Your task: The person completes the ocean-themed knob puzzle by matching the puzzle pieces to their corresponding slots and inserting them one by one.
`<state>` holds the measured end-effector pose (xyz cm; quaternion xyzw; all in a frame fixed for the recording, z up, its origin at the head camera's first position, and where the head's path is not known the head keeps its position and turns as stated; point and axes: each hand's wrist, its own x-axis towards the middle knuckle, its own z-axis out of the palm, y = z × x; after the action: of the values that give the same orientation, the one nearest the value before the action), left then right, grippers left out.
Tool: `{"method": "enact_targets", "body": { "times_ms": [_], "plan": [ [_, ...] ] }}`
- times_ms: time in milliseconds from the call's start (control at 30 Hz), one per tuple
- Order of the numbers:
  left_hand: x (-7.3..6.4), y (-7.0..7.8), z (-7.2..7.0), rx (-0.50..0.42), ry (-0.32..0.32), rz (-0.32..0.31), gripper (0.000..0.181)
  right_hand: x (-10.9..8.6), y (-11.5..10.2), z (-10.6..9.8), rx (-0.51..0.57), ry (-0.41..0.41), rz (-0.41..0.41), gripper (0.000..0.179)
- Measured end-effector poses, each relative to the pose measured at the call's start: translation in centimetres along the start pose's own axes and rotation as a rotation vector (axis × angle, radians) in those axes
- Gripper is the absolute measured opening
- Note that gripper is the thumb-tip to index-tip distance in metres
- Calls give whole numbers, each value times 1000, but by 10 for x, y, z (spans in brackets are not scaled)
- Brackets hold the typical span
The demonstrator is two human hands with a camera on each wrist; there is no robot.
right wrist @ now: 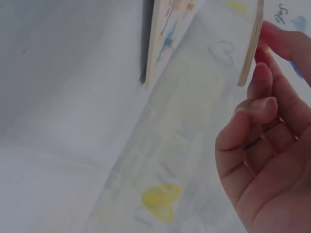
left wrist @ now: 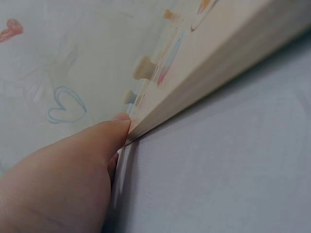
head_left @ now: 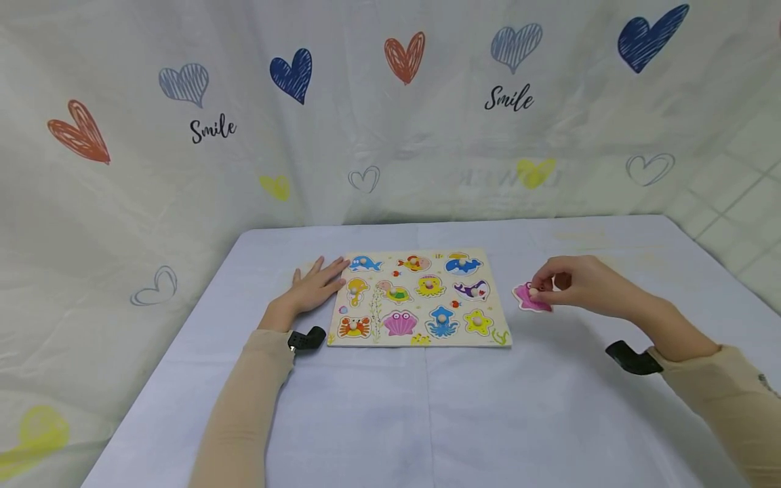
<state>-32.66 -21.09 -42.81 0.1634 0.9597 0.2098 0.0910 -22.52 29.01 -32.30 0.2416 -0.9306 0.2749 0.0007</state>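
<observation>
A wooden peg puzzle board (head_left: 379, 342) printed with sea animals lies on the table. My left hand (head_left: 311, 288) rests at its left edge with the fingers spread out; in the left wrist view the thumb (left wrist: 104, 136) touches the board's side (left wrist: 194, 102). To the right of the board, my right hand (head_left: 579, 285) pinches a pink puzzle piece (head_left: 525, 298) between thumb and fingers, tilted and apart from the board. In the right wrist view only the piece's thin wooden edge (right wrist: 251, 51) shows, with the other fingers curled below it.
Among the board's pictures are a crab (head_left: 354, 327), a pink shell (head_left: 400, 323), a blue squid (head_left: 442, 322) and a yellow starfish (head_left: 478, 322). A white cloth (head_left: 366, 420) covers the table. Behind it hangs a curtain (head_left: 342, 135) with hearts.
</observation>
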Motion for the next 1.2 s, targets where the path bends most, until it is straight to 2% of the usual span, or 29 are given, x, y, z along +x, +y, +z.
{"method": "enact_targets", "body": {
  "times_ms": [367,800,1100,1200],
  "plan": [
    [-2,2,-1,1,0,9,63,27,-29,26,81,-59,-37,14],
    [-1,1,-1,-2,0,16,63,65,-66,65,151,-114,-143,9],
    [0,-2,1,0,0,17,63,86,-82,92,102,-155,-189,9],
    [-1,-2,0,-2,-1,14,63,91,-88,100,92,-188,-173,10]
  ]
}}
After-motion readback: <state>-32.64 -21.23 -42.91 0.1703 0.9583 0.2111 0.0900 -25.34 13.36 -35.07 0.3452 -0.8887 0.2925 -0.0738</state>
